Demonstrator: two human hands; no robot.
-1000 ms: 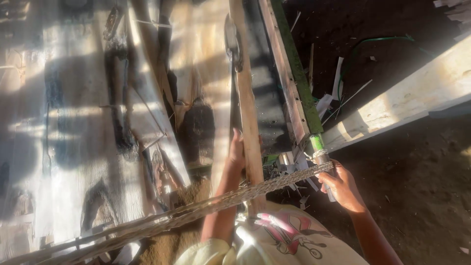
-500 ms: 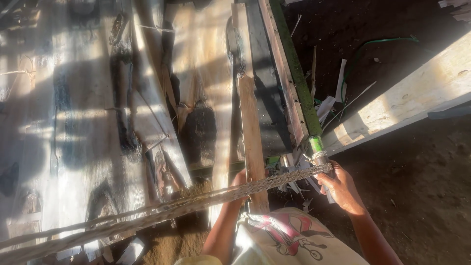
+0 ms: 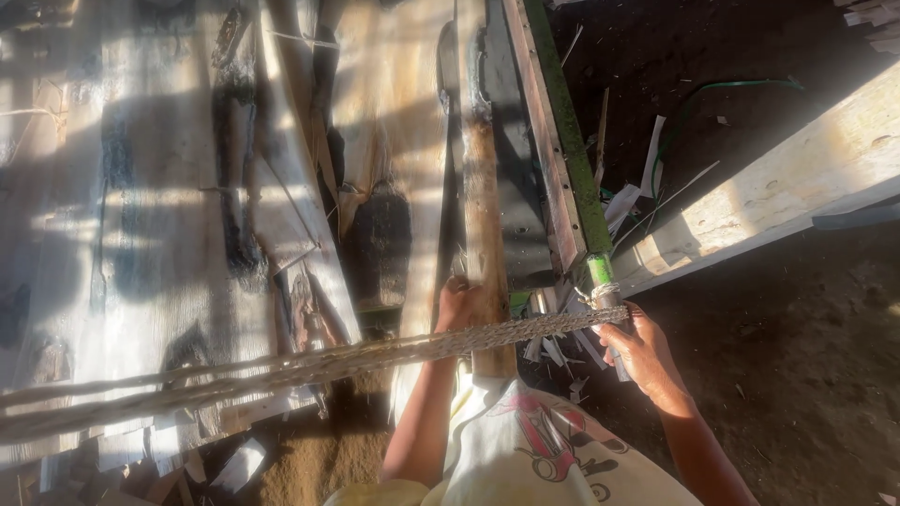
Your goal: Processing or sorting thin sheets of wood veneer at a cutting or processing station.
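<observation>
My left hand (image 3: 459,305) grips the near end of a long narrow wooden slat (image 3: 483,201) that runs away from me over the planks. My right hand (image 3: 637,345) is closed around the lower end of a green pole (image 3: 572,169), where twine binds it. A taut braided rope (image 3: 309,365) stretches from that bound end leftward across the view, passing over my left forearm.
Weathered pale planks (image 3: 141,234) with dark stains fill the left. A thick light wooden beam (image 3: 787,197) angles off to the right over dark soil (image 3: 806,356). Wood chips and splinters (image 3: 562,347) lie near my hands. A thin green hose (image 3: 741,89) curls on the soil.
My left hand has slid back toward me along the slat, from farther up to its near end. The right hand has stayed on the green pole's bound end.
</observation>
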